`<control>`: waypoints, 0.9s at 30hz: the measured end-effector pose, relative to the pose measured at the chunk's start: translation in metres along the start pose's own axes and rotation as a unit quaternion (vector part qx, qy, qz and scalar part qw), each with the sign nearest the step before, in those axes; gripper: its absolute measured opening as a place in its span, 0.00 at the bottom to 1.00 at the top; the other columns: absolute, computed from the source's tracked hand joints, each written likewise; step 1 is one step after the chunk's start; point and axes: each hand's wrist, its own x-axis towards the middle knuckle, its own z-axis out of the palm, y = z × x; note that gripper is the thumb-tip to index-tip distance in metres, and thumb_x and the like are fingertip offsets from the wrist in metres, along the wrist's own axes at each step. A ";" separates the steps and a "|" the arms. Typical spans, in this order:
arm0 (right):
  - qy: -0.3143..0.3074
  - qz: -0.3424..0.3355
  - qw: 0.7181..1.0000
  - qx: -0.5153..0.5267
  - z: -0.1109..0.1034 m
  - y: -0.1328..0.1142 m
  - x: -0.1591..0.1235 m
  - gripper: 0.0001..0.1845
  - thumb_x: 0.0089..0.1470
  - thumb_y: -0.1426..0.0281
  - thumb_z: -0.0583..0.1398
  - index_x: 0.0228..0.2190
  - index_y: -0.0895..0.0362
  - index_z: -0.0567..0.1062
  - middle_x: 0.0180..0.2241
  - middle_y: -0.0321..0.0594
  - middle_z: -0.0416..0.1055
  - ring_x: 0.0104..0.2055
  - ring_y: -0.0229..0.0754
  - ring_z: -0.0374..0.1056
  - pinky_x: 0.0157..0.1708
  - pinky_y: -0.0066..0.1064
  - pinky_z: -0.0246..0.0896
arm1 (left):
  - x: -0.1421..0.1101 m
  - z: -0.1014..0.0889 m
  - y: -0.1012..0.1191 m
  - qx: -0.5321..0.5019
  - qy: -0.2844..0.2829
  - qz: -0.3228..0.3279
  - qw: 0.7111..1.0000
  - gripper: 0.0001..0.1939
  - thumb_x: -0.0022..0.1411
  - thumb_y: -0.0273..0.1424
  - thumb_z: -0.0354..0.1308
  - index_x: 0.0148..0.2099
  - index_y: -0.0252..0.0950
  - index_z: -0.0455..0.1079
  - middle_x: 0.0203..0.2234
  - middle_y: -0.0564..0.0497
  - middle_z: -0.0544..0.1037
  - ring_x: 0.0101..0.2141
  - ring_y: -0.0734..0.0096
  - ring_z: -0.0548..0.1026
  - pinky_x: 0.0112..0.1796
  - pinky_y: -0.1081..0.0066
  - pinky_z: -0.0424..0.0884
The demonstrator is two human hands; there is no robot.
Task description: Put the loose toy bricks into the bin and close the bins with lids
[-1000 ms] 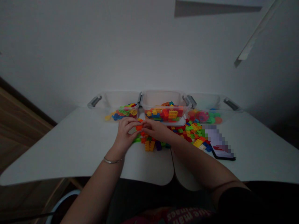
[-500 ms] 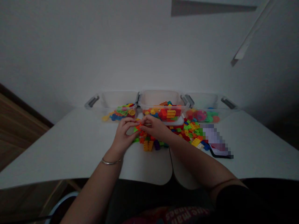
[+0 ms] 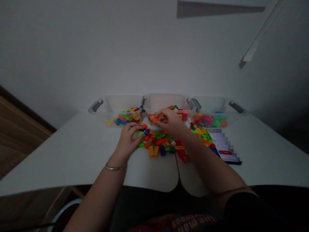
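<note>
The right hand [image 3: 170, 121] pinches an orange brick [image 3: 156, 120] just inside the middle clear box [image 3: 166, 103]. The left hand [image 3: 126, 141] curls by a heap of bricks [image 3: 159, 141] on the table [image 3: 72, 145]. You cannot tell if it holds one.

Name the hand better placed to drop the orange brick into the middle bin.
Right, likely: the right hand holds the orange brick at the middle bin; the left hand sits among loose bricks.
</note>
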 end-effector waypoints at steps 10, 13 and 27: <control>0.210 0.025 0.958 -0.196 -0.065 0.021 0.002 0.05 0.57 0.67 0.59 0.34 0.55 0.73 0.40 0.43 0.71 0.34 0.41 0.70 0.37 0.37 0.68 | -0.005 0.005 -0.014 0.021 -0.110 0.005 0.994 0.26 0.55 0.37 0.69 0.56 0.41 0.72 0.49 0.45 0.70 0.51 0.54 0.70 0.55 0.51 0.68; 0.221 0.036 0.946 -0.236 -0.070 0.028 0.002 0.06 0.57 0.68 0.59 0.33 0.56 0.75 0.41 0.44 0.71 0.36 0.43 0.71 0.41 0.40 0.67 | -0.005 0.005 -0.017 0.025 -0.124 0.010 0.992 0.28 0.55 0.38 0.69 0.57 0.41 0.72 0.49 0.44 0.71 0.52 0.54 0.70 0.56 0.52 0.68; 0.059 0.097 0.915 -0.387 -0.061 0.040 0.009 0.32 0.66 0.52 0.48 0.25 0.57 0.81 0.29 0.50 0.76 0.34 0.50 0.73 0.42 0.46 0.67 | -0.008 0.012 -0.030 0.035 -0.151 -0.001 0.988 0.33 0.54 0.41 0.70 0.60 0.39 0.69 0.50 0.41 0.69 0.52 0.51 0.70 0.56 0.50 0.67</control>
